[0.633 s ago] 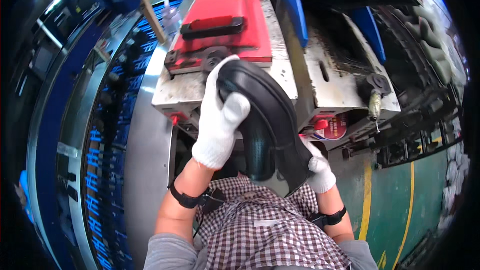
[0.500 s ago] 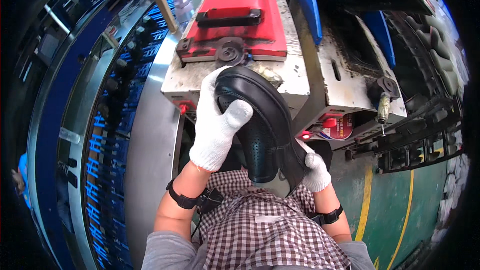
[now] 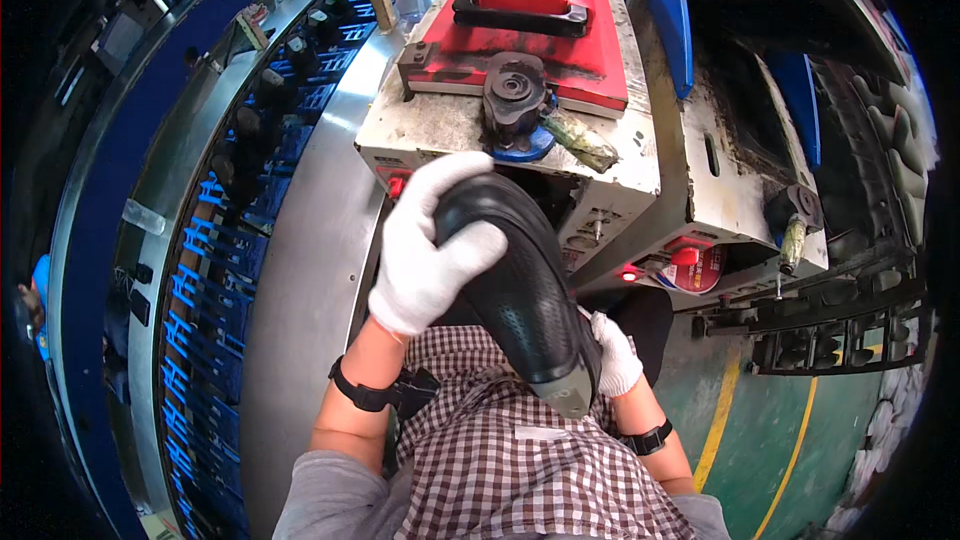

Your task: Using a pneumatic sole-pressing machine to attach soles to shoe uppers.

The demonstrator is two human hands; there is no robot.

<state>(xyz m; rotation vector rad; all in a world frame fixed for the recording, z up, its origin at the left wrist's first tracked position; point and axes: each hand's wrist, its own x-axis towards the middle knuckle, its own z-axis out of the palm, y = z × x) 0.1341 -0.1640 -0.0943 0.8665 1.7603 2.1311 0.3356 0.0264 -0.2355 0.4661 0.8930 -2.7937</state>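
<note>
1. Two gloved hands on one black shoe (image 3: pixel 520 280), held close to the chest, just near of the red-topped machine (image 3: pixel 520 50).
2. Left hand (image 3: pixel 425 250) wrapped over the far, toe end, fingers closed tight, likely to steady it.
3. Right hand (image 3: pixel 615 355) closed under the near, heel end, mostly hidden, seemingly bearing the weight.
4. Curved blue conveyor (image 3: pixel 200 270) at left.

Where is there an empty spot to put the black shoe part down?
The smooth grey metal strip between the blue conveyor and the machine looks bare. The green floor by the yellow line shows room too. The machine top is crowded by the red cover and black knob.
</note>
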